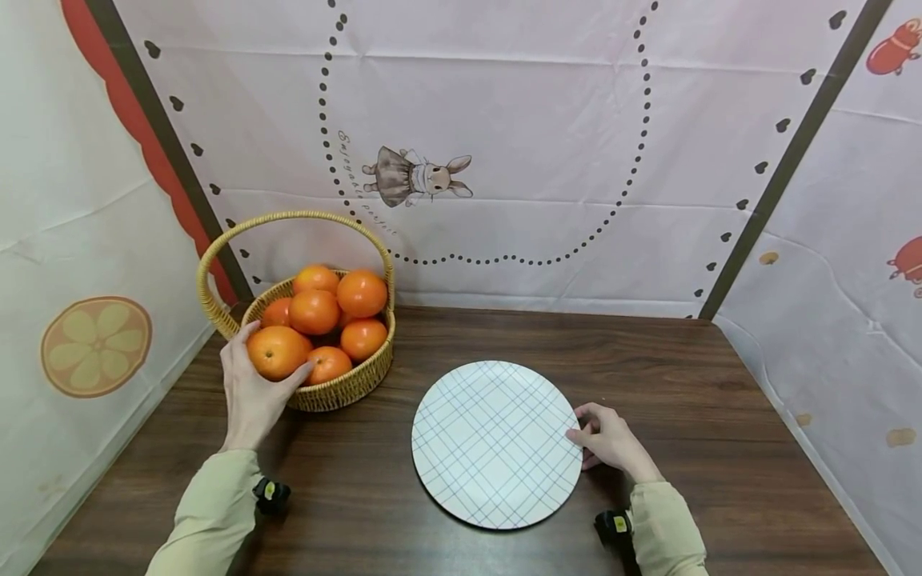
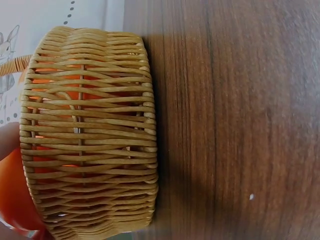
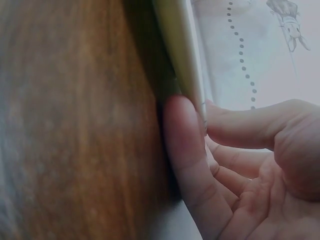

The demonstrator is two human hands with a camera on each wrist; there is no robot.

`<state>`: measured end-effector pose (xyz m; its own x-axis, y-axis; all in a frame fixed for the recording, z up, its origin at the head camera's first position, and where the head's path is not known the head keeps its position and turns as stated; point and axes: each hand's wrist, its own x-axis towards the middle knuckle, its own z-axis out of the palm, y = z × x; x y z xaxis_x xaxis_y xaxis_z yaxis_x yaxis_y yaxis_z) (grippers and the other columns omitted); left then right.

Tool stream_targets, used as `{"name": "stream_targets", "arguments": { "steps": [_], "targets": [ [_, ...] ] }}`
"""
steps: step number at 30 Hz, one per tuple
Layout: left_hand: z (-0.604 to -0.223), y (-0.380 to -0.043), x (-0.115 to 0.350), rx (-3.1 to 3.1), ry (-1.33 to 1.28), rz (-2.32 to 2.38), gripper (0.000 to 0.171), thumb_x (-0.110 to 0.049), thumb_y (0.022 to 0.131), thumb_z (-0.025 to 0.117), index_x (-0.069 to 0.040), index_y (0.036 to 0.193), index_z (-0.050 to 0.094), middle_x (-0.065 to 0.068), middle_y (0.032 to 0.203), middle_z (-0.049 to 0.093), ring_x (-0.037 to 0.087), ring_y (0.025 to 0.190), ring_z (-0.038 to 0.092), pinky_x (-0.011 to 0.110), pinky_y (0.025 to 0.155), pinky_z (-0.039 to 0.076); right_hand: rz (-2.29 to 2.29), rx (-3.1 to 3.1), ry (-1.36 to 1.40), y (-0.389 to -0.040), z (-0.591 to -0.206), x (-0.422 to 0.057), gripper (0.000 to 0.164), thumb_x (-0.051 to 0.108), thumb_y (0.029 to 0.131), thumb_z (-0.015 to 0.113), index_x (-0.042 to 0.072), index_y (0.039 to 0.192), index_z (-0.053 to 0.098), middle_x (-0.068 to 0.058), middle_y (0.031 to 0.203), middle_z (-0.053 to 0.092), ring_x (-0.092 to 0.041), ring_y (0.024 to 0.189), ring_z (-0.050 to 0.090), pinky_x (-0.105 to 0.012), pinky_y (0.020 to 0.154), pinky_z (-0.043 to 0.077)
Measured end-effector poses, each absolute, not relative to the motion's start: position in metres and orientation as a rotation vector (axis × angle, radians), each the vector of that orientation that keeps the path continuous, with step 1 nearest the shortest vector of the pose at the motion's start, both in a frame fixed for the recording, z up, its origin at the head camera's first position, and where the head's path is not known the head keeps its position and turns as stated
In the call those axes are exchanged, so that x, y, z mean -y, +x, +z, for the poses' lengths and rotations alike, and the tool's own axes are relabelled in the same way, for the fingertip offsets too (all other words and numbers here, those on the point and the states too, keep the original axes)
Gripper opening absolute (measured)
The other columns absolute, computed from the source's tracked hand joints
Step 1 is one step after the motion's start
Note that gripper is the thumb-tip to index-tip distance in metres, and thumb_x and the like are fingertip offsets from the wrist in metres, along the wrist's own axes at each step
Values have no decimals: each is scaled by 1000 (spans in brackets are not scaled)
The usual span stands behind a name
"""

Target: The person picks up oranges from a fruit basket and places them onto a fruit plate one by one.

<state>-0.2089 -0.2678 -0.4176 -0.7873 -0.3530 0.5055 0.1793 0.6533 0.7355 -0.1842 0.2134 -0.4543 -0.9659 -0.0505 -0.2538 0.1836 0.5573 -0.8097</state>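
Observation:
At the left of the head view, my left hand [image 1: 252, 392] grips a large orange [image 1: 278, 353] at the near left side of a wicker basket [image 1: 349, 388], thumb on one side and fingers round the other. Several more oranges [image 1: 314, 311] are heaped in the basket. In the left wrist view, the basket's woven side [image 2: 90, 135] covers most of the fruit, and only the edges of my fingers show. My right hand [image 1: 612, 438] pinches the right rim of a round white plate [image 1: 497, 444] with blue checked lines. The right wrist view has the thumb above the plate's edge [image 3: 187, 50] and a finger beneath it.
The basket's tall arched handle [image 1: 302, 216] rises over the fruit. Everything stands on a dark wooden table [image 1: 691, 384]. A printed cloth [image 1: 504, 160] with a rabbit figure hangs behind it, and cloth walls close off both sides.

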Motion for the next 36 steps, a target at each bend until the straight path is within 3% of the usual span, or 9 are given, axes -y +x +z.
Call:
{"name": "stream_targets", "arguments": {
  "steps": [12,22,29,36],
  "targets": [
    [-412,-209,258,2166,96,-1109,94,-10,71,87,-8,149,36,26,139,44,40,126,45,57,105,35,-1366,-2539,114,-185,-454,-214,35,2,94,65,-7,126,54,-12,78,60,-18,61,64,-34,56,59],
    [-406,-206,229,2141,22,-1127,88,-14,69,89,-2,143,44,25,137,47,39,123,45,53,99,35,-1377,-2532,126,-184,-454,-214,35,2,94,65,-7,126,54,-12,77,60,-18,61,64,-35,56,59],
    [-405,-202,207,2190,2,-1191,86,-18,68,92,-7,140,46,19,143,47,31,129,45,52,107,35,-1386,-2535,105,-183,-454,-215,35,1,94,64,-8,126,54,-13,77,60,-18,60,64,-35,56,59],
    [-412,-203,188,2227,-88,-1157,87,-20,69,93,-5,141,48,22,136,48,36,123,46,51,103,35,-1382,-2537,115,-184,-456,-215,35,2,94,65,-7,126,54,-12,77,60,-18,61,63,-35,56,59]
  ]
}}
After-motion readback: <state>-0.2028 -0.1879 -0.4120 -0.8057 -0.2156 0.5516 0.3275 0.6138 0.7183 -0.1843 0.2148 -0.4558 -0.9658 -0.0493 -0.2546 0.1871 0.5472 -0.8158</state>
